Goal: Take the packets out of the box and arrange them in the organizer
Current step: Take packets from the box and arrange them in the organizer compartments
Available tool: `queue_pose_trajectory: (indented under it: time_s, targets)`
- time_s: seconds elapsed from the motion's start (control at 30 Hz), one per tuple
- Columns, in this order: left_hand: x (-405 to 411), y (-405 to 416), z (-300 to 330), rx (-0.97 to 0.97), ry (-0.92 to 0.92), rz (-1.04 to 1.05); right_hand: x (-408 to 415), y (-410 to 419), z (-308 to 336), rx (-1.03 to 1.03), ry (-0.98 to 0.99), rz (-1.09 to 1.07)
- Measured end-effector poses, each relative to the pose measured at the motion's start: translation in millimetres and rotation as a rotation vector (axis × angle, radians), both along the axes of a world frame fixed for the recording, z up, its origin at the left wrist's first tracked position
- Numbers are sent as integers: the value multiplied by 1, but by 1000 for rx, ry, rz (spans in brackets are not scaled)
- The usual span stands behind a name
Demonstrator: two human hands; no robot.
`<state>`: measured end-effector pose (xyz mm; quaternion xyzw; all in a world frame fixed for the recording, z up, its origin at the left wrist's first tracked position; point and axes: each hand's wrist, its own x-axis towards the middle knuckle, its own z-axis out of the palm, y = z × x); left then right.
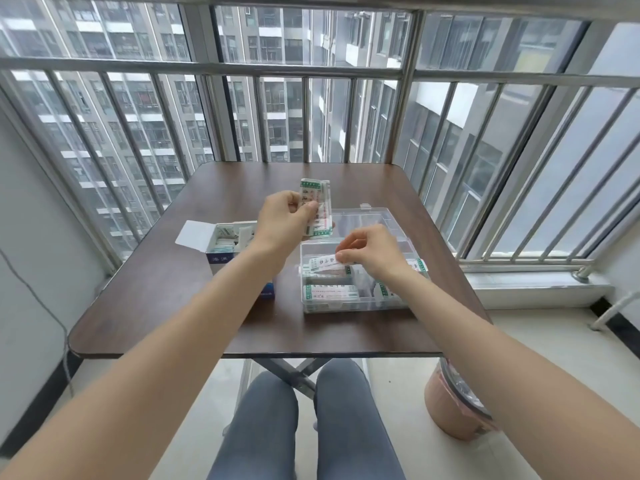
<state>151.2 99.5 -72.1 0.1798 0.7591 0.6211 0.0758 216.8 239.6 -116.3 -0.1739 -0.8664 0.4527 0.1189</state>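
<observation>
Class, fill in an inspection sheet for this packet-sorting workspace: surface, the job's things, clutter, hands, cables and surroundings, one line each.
Surface: dark brown folding table, crossed metal legs below.
Job's things: open blue and white box at left, packets inside; clear organizer at right, lid open, several packets already laid in it.
Clutter: nothing seen on the table beyond the job's things.
Hands: left hand holds a stack of packets above the table; right hand pinches a single packet over the organizer.
Cables: thin grey cable hanging along the left wall.
Surroundings: barred window facing tower blocks; pink bin on the floor at right.
</observation>
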Motion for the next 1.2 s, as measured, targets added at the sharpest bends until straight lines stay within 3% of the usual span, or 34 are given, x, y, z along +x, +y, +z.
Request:
queue_pose_trajectory:
  time_s: [0.4, 0.83, 0.9, 1.0, 1.03, 1.2]
  targets:
    - [-1, -5, -2, 91, -108, -73, -14, -18, -10, 372, -89, 88]
    - [0, -7, -3, 110, -141, -70, -13, -19, -4, 366, -110, 112]
    - [2, -8, -4, 120, -137, -65, -9, -20, 7, 240, 22, 57]
    - [4, -6, -6, 131, -126, -49, 4, -21, 29, -327, 218, 21]
    - [6, -5, -8, 122, -116, -44, 8, -20, 33, -424, 227, 47]
    - [12, 3, -14, 53, -85, -49, 15, -17, 34, -380, 212, 41]
